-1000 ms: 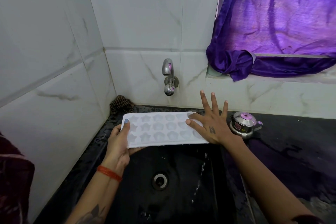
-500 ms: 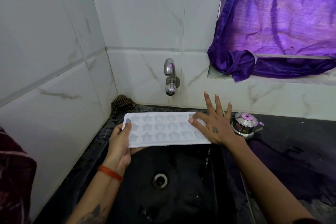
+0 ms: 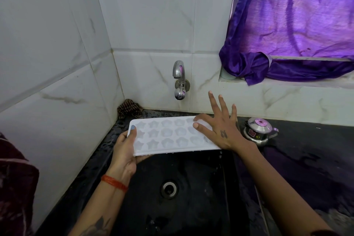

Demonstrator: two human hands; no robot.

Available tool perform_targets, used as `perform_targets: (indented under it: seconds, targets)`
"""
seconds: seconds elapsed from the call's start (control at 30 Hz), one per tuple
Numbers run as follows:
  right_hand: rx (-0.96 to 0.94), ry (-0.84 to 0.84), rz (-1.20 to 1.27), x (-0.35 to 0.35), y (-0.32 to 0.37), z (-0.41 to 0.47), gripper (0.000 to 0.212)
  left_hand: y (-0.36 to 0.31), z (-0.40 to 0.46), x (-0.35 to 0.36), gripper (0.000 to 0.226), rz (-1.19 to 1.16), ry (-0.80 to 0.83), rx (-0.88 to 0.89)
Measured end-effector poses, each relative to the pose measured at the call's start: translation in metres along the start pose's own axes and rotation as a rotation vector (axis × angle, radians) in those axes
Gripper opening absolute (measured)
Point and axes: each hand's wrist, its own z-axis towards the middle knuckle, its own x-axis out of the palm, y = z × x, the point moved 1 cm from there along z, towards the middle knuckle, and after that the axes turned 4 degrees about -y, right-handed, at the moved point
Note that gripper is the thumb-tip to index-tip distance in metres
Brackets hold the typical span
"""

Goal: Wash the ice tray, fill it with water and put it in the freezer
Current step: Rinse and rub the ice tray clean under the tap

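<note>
A white ice tray (image 3: 168, 136) with star and flower moulds is held level over the back of the black sink (image 3: 191, 197). My left hand (image 3: 126, 149) grips its left end, thumb on top. On the tray's right end lies my right hand (image 3: 220, 128), flat, thumb and forefinger touching it, the other fingers spread and lifted. Drops of water fall from the tray's front edge. A steel tap (image 3: 179, 80) juts from the tiled wall just behind the tray, with no water running from it.
A small steel kettle (image 3: 258, 130) stands on the wet black counter right of the sink. A brown cloth (image 3: 129, 108) is bunched in the back left corner. A purple curtain (image 3: 291, 30) hangs over the ledge at upper right. The drain (image 3: 169, 188) sits in the sink's middle.
Both hands and the tray stay almost still; the right hand's fingers have shifted slightly on the tray's right end.
</note>
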Motion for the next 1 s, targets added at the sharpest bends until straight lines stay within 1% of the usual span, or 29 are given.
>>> perform_targets:
  seconds: [0.1,0.2,0.3,0.4,0.5,0.63,0.87,0.93,1.0]
  targets:
    - [0.017,0.107,-0.047,0.003,0.007,0.005,0.076,0.000,-0.001,0.002,0.044,-0.001,0.010,-0.005]
    - [0.027,0.155,-0.092,0.006,0.011,0.009,0.084,0.000,-0.001,0.004,0.043,-0.010,0.012,-0.012]
    - [0.016,0.149,-0.078,0.006,0.012,0.010,0.084,0.000,-0.001,0.004,0.044,-0.016,0.007,-0.023]
    - [0.003,0.107,-0.077,0.006,0.011,0.009,0.083,0.000,-0.002,0.006,0.042,-0.018,-0.001,-0.015]
    - [0.002,0.069,-0.150,0.004,0.011,0.006,0.081,0.000,-0.003,0.006,0.042,-0.013,0.007,-0.013]
    - [0.005,0.034,-0.223,0.006,0.010,0.005,0.085,0.000,-0.003,0.007,0.044,-0.005,0.009,-0.015]
    - [-0.004,0.093,-0.119,0.008,0.012,0.005,0.100,-0.001,-0.004,0.006,0.037,-0.001,0.012,-0.013]
    - [0.000,0.097,-0.091,0.008,0.012,0.004,0.101,-0.001,-0.004,0.006,0.037,0.000,0.009,-0.012]
    - [-0.005,0.085,-0.072,0.009,0.013,0.004,0.099,-0.001,-0.005,0.006,0.033,-0.003,0.005,-0.009]
